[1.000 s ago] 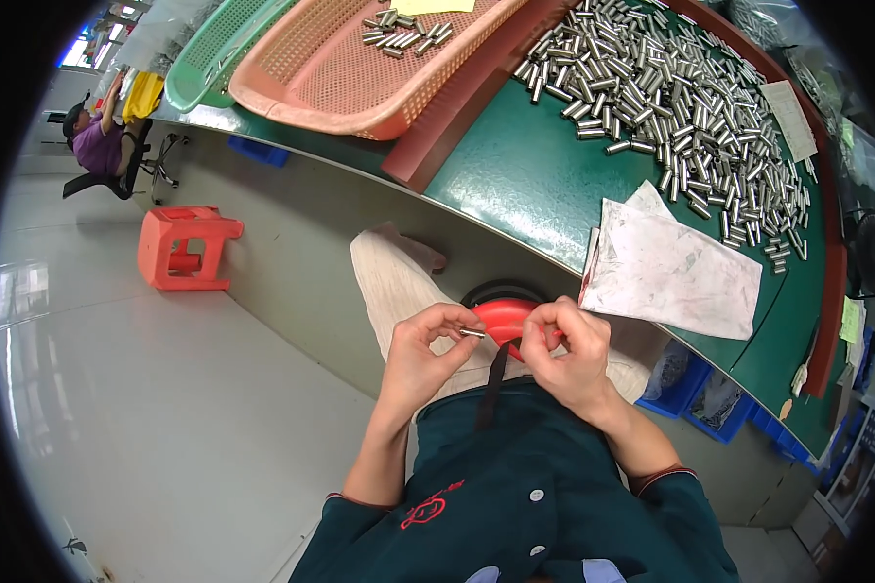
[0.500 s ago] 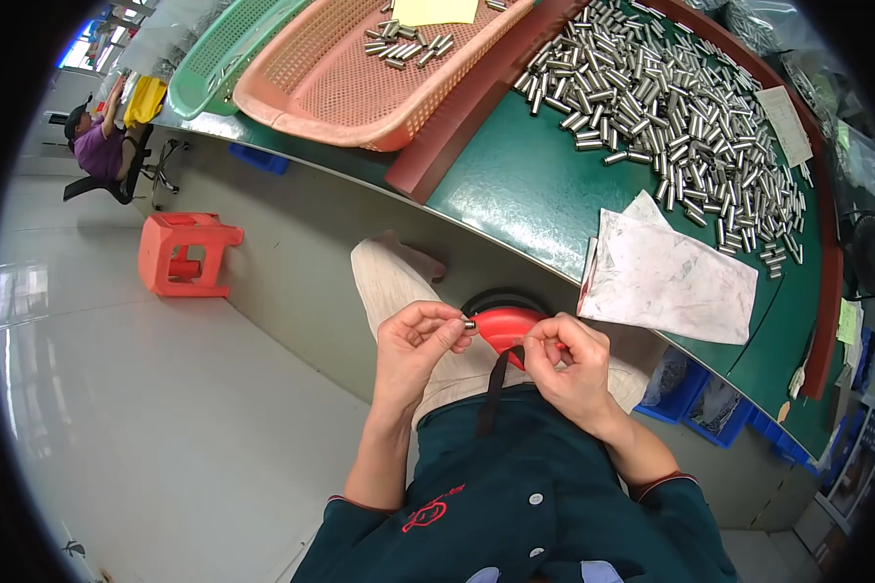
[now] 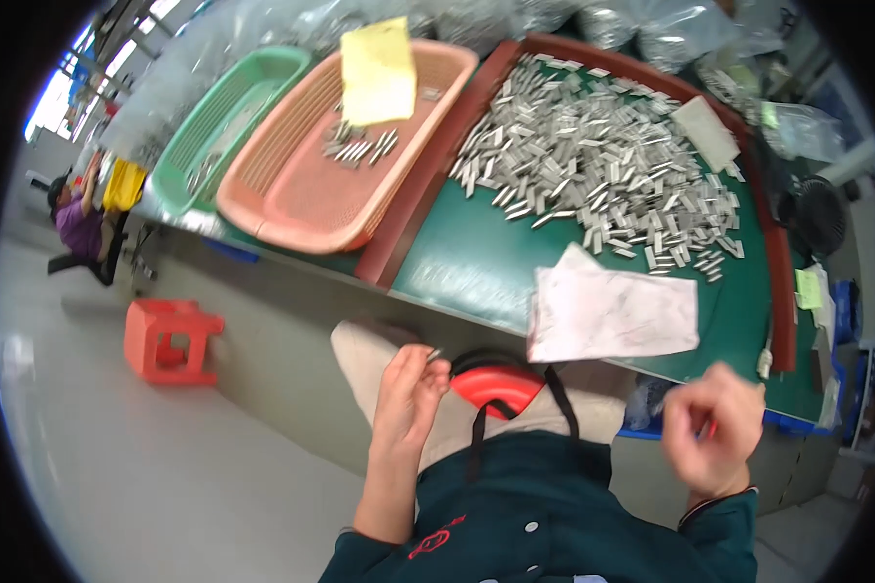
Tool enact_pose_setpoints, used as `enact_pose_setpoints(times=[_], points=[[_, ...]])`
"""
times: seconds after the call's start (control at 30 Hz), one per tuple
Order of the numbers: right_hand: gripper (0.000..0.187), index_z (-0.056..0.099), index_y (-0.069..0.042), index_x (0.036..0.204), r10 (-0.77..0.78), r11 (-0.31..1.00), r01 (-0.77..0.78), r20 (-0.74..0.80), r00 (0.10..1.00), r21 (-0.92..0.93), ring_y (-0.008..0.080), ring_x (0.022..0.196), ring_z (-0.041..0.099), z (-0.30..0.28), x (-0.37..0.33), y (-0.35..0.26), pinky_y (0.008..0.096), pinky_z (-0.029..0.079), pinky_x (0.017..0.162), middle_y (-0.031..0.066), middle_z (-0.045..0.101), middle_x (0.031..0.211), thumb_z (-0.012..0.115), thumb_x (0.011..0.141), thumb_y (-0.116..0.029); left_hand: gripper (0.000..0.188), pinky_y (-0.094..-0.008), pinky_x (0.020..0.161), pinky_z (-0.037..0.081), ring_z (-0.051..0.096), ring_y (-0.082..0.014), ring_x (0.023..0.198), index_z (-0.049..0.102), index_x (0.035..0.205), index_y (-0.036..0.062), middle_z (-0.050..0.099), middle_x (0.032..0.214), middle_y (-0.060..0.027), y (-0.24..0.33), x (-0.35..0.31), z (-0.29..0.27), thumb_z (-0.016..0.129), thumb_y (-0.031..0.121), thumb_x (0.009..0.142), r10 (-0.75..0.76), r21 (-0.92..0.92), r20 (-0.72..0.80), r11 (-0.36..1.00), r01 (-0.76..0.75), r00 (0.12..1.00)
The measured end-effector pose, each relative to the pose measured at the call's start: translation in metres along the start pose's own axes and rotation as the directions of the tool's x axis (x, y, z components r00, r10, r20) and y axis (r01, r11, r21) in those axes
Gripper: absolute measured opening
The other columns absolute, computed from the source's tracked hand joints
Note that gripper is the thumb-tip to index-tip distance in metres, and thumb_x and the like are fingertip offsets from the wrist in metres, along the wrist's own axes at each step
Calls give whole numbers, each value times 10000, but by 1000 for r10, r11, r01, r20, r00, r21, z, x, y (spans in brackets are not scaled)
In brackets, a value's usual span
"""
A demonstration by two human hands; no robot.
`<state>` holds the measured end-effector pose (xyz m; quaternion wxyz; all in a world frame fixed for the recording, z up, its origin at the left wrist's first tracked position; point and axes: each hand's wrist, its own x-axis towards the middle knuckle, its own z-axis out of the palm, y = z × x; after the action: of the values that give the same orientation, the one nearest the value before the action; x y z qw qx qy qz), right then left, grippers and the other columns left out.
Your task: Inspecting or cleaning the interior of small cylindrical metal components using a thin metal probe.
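My left hand (image 3: 405, 403) is above my lap, its fingers curled, with a small metal cylinder (image 3: 435, 355) pinched at the fingertips. Off to the right, beside the table's front edge, my right hand (image 3: 717, 428) is closed and smeared by motion. A bit of a small red object (image 3: 711, 428) shows between its fingers; its kind is unclear. Many loose metal cylinders (image 3: 593, 155) lie heaped on the green table (image 3: 457, 253). In front of the heap, a stained white cloth (image 3: 617, 316) is spread near the edge.
Left of a reddish-brown rail (image 3: 384, 253) are a pink basket (image 3: 292, 209), with several cylinders and a yellow paper (image 3: 379, 78), and a green basket (image 3: 175, 189). A red stool (image 3: 141, 340) stands on the floor. A person in purple (image 3: 80, 228) sits far left. A black fan (image 3: 822, 223) is at right.
My right hand has moved away from my left, out to the right. My left hand keeps the cylinder. The view has tilted up, showing more of the table's far side.
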<state>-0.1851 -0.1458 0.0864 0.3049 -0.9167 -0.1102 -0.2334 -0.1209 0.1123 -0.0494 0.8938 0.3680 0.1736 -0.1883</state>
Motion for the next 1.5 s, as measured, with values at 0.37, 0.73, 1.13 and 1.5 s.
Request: enact_pose_setpoints(times=[0.37, 0.73, 1.13, 1.5], points=[[179, 595, -6, 667, 378, 871, -440, -274, 884, -219, 283, 606, 586, -88, 151, 223, 364, 450, 577, 151, 585, 623, 567, 654, -182, 116, -245, 576, 423, 514, -132, 655, 531, 917, 19, 542, 753, -57, -4, 4, -5, 515, 121, 864, 79, 93, 85, 992, -87, 993], [226, 653, -65, 875, 580, 554, -649, -317, 750, -521, 324, 916, 587, -74, 235, 365, 398, 473, 769, 178, 616, 941, 577, 670, -121, 46, -224, 581, 421, 497, -135, 657, 490, 878, 16, 531, 788, -78, -2, -9, -1, 506, 44, 846, 181, 248, -164, 959, -137, 970], [214, 648, -31, 892, 594, 469, -686, -377, 711, -556, 304, 923, 594, -68, 244, 412, 383, 482, 773, 166, 614, 967, 555, 704, -72, 43, -216, 547, 389, 460, -111, 581, 496, 799, 10, 527, 709, -72, 14, -14, 39, 521, 24, 832, 259, 505, -236, 856, -109, 937], [165, 656, -85, 830, 490, 481, -589, -358, 795, -650, 315, 853, 602, -74, 242, 430, 399, 481, 739, 172, 623, 879, 554, 713, -143, 51, -233, 589, 401, 472, -115, 588, 524, 815, 7, 548, 679, -77, -3, -9, 36, 565, 37, 814, 247, 576, -44, 798, -177, 968]])
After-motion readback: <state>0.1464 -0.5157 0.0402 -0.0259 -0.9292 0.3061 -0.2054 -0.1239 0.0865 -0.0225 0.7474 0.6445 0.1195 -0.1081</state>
